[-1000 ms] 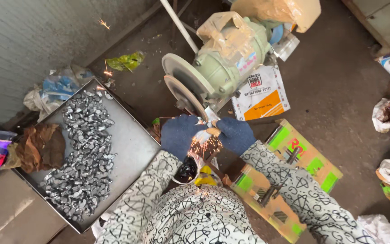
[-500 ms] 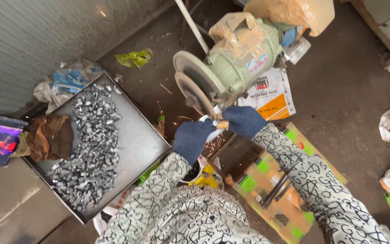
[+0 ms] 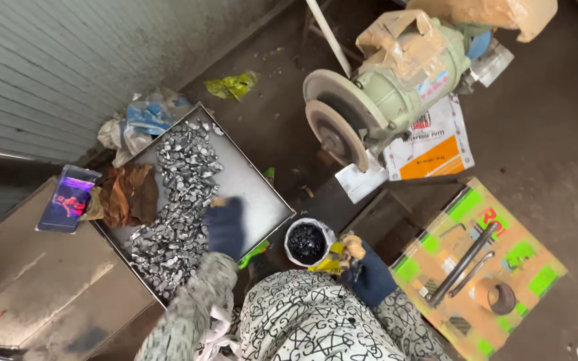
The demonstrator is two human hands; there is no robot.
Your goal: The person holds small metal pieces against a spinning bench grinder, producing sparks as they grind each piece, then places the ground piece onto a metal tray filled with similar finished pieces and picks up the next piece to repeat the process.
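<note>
My left hand [image 3: 224, 226] reaches into tray [image 3: 252, 184] of metal pieces [image 3: 175, 200], grip unclear; right hand [image 3: 369, 271] closed around small piece [image 3: 351, 246]. Most pieces left.

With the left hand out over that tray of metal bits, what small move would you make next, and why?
Probably close the left hand on one of the metal pieces in the tray. That gloved hand is over the heap, blurred, with nothing visible in it, while the right hand waits by the small cup below the grinding wheel.
</note>
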